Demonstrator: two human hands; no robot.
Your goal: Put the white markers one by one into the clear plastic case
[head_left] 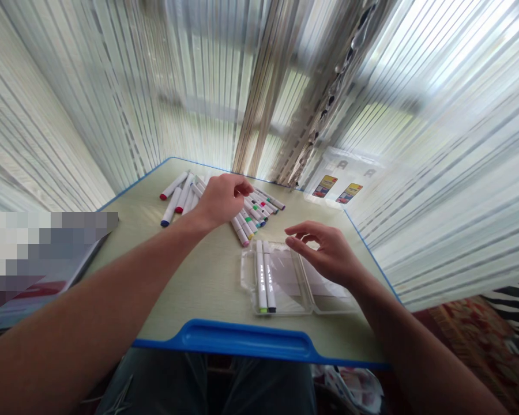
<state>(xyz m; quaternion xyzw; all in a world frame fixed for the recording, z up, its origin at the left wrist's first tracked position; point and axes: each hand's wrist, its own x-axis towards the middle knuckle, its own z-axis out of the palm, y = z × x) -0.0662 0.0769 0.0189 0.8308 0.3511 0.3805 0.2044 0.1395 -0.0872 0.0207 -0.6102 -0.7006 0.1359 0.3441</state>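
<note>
While I watch through the head view, the near blue rim [246,340] of the worktop [199,288] lies closest; just past it the clear case [292,282] is open, two white markers [266,276] side by side in its left half. Any marker set beside them would, I judge, sit best parallel, lowered flat so none rides up. My right hand [322,248] hangs over the case near its hinge, thumb and fingers parted around nothing; from there I could steady the case. Farther off, my left hand [222,199] is above the loose markers [248,219], fingers curled; I cannot tell whether they pinch one. I'd take a top barrel by its middle, to avoid rolling its neighbours. These spread to both sides of that hand, red- and blue-ended markers [172,206] on its left. Beyond hangs a striped curtain [207,115].
</note>
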